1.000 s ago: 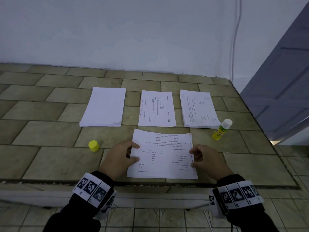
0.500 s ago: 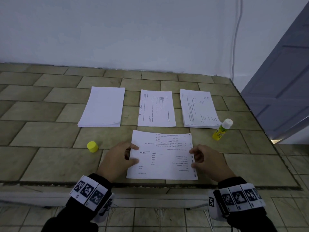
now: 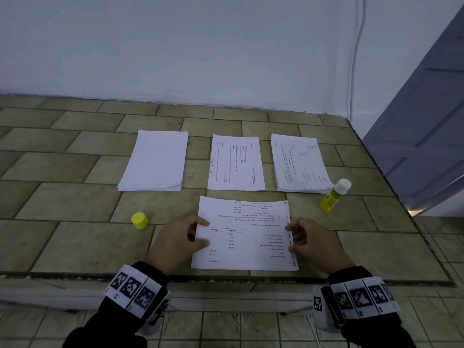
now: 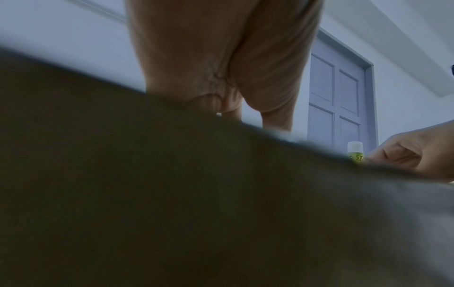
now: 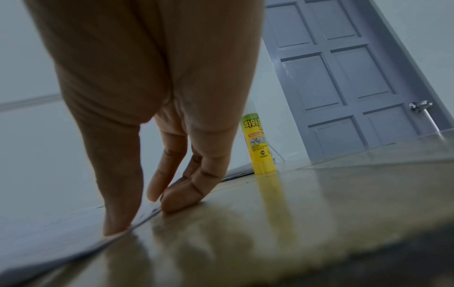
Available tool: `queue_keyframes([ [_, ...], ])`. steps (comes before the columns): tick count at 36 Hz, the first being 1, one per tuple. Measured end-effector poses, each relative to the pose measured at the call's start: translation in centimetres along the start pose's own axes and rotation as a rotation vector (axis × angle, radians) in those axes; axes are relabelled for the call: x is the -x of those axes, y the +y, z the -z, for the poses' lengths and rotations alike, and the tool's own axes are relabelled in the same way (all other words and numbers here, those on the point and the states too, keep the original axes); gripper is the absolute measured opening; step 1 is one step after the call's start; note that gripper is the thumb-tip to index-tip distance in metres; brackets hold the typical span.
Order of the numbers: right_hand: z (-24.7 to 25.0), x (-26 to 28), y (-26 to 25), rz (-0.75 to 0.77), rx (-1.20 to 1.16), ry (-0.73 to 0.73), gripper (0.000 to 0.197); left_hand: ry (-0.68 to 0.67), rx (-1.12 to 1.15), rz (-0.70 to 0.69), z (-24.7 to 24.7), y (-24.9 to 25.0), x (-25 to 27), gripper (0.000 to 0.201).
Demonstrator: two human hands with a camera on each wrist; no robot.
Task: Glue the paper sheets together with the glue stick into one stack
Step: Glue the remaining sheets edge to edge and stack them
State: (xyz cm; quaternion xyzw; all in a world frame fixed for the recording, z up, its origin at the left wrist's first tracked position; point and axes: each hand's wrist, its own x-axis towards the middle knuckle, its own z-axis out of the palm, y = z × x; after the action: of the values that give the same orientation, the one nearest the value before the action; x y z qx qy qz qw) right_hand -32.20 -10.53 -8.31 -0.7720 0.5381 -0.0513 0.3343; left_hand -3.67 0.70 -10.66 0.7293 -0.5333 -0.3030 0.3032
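A printed paper stack [image 3: 244, 234] lies flat near the front edge of the tiled ledge. My left hand [image 3: 200, 233] rests its thumb and fingertips on the stack's left edge. Opposite it, my right hand [image 3: 291, 237] presses straight fingertips [image 5: 169, 203] onto the right edge, where the paper [image 5: 49, 242] meets the tile. The yellow glue stick [image 3: 335, 198] stands uncapped, white tip up, to the right beyond my right hand; it also shows in the right wrist view as the glue stick [image 5: 260, 145]. Its yellow cap [image 3: 139, 220] sits left of my left hand.
Three piles lie in a row behind: a blank pile [image 3: 155, 162], a thin printed pile [image 3: 236, 164], and a thicker printed pile [image 3: 300, 164] beside the glue stick. A white wall closes the back. A grey door [image 3: 426, 136] stands at the right. The ledge drops off just before my wrists.
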Motion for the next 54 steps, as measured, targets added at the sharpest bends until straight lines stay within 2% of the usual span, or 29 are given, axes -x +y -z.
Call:
queue_keyframes([
  [9,0.3,0.2,-0.5,0.008,0.028,-0.012,0.037,0.011,-0.004,-0.005,0.1,0.2,0.1,0.035],
  [14,0.3,0.4,-1.2,0.015,0.144,-0.023,0.036,0.026,-0.164,-0.034,0.0,-0.1,0.1,0.038],
  [19,0.2,0.9,-2.2,0.004,0.327,-0.011,0.039,0.077,-0.359,-0.166,-0.7,-0.5,0.1,0.055],
  [23,-0.1,1.2,-2.9,0.018,0.474,0.029,0.039,0.025,-0.439,-0.123,-2.4,-0.4,0.0,0.085],
  [28,-1.0,1.7,-3.1,0.025,0.539,0.098,0.037,0.098,-0.641,-0.153,-3.8,-1.3,-0.6,0.073],
  [31,-2.2,1.7,-3.3,0.032,0.551,0.228,0.031,0.082,-0.673,-0.138,-4.0,-1.7,-0.8,0.069],
  [33,-3.4,1.5,-4.0,0.094,0.492,0.319,0.029,0.094,-0.691,-0.152,-4.1,-1.6,-0.8,0.067],
  [34,-4.1,1.4,-4.7,0.148,0.489,0.322,0.032,0.102,-0.699,-0.16,-4.1,-1.6,-0.8,0.067],
  [37,-6.7,1.1,-7.4,0.269,0.417,0.11,0.071,0.119,-0.711,-0.179,-4.2,-1.7,-0.8,0.064],
  [38,-7.6,0.9,-8.2,0.287,0.375,0.041,0.08,0.125,-0.714,-0.184,-4.3,-1.8,-0.8,0.064],
  [40,-9.3,0.1,-9.1,0.31,0.309,0.003,0.089,0.123,-0.722,-0.191,-4.3,-1.8,-0.8,0.064],
  [44,-11.4,-1.9,-9.2,0.326,0.35,0.022,0.096,0.114,-0.741,-0.208,-4.2,-1.6,-0.8,0.06],
  [48,-10.6,-3.0,-7.4,0.321,0.432,0.101,0.097,0.096,-0.735,-0.178,-4.2,-1.5,-0.8,0.061],
  [54,-5.9,-2.8,-1.1,0.056,0.473,0.154,0.097,0.101,-0.703,-0.145,-4.2,-1.4,-0.8,0.069],
])
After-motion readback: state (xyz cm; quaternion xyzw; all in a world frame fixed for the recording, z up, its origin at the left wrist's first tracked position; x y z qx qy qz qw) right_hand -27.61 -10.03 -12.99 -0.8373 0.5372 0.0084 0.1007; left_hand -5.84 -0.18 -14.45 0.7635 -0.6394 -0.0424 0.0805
